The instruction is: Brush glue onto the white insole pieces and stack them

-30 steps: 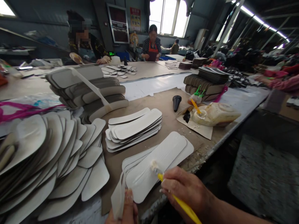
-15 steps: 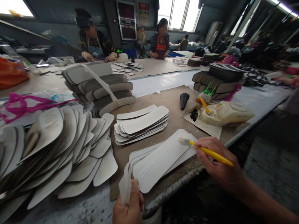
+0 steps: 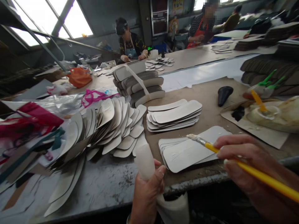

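My right hand [image 3: 254, 165] grips a yellow-handled brush [image 3: 198, 139], its bristles over the top piece of a fanned stack of pale flat pieces with rounded corners [image 3: 184, 155]. Thin wet-looking streaks show on that piece. In my left hand [image 3: 147, 193] a pale, slightly curled strip [image 3: 144, 160] is pinched between thumb and fingers, left of the stack and near the table's front edge. Another neat pile of pale pieces [image 3: 178, 113] lies just behind. A large heap of similar, bigger-looking pieces [image 3: 125, 141] spreads out to the left.
A strapped bundle of pieces [image 3: 151, 81] stands behind the heap. At right are a black cone-shaped object [image 3: 224, 95], a cut-open container with pale contents [image 3: 268, 113] and green-tipped bottles [image 3: 267, 81]. Pink and red bags [image 3: 39, 116] lie left. Co-workers [image 3: 133, 46] are across the table.
My view has swung left and the scene has shifted right. The brush has moved from the far end toward the middle of the top piece. My left hand has lifted the strip away from the stack.
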The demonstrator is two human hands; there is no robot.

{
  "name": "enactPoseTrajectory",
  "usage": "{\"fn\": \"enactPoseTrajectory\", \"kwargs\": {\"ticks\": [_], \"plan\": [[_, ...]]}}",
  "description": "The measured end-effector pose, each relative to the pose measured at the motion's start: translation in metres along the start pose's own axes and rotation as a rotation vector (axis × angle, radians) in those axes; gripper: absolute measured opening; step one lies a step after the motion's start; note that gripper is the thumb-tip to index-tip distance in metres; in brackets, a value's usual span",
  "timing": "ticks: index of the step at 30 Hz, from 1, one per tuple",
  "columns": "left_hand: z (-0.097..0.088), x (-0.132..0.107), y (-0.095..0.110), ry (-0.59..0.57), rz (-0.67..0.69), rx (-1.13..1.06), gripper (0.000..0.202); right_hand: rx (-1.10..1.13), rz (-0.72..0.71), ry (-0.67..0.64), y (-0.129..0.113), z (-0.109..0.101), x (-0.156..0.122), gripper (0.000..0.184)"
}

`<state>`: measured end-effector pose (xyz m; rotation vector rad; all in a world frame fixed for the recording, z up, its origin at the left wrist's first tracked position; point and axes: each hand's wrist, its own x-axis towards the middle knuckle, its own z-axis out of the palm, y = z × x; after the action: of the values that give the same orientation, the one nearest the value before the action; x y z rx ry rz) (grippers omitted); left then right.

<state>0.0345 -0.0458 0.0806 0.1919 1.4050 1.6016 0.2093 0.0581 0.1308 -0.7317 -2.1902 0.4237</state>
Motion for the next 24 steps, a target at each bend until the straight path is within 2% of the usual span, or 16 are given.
{"fn": "enactPoseTrajectory", "kwargs": {"ticks": [2,4,8,12,14,16,18,21,24], "plan": [[-0.004,-0.004,0.006,-0.134,-0.030,-0.141,0.022,0.030,-0.102,-0.071,-0.009,0.005,0.001,0.012],[-0.009,-0.005,0.011,-0.223,0.008,-0.227,0.013,0.033,-0.182,-0.116,-0.017,0.007,0.002,0.012],[-0.012,-0.008,0.021,-0.355,0.113,-0.253,0.013,0.174,-0.199,-0.311,-0.024,0.014,0.002,0.014],[-0.001,-0.014,0.027,-0.426,0.134,-0.288,0.018,0.415,-0.018,-0.580,-0.029,0.039,-0.005,0.009],[0.007,-0.015,0.027,-0.420,0.121,-0.328,0.019,0.616,0.155,-0.733,-0.030,0.054,-0.011,0.014],[0.014,-0.014,0.024,-0.381,0.115,-0.370,0.020,0.829,0.375,-0.827,-0.031,0.065,-0.018,0.021],[0.018,-0.013,0.017,-0.292,0.129,-0.406,0.019,0.982,0.553,-0.854,-0.031,0.070,-0.022,0.025],[0.016,-0.014,0.004,-0.185,0.088,-0.432,0.027,1.086,0.641,-0.815,-0.029,0.069,-0.021,0.026],[0.010,-0.017,-0.009,-0.269,0.032,-0.420,0.032,1.110,0.627,-0.758,-0.028,0.068,-0.018,0.028]]}}
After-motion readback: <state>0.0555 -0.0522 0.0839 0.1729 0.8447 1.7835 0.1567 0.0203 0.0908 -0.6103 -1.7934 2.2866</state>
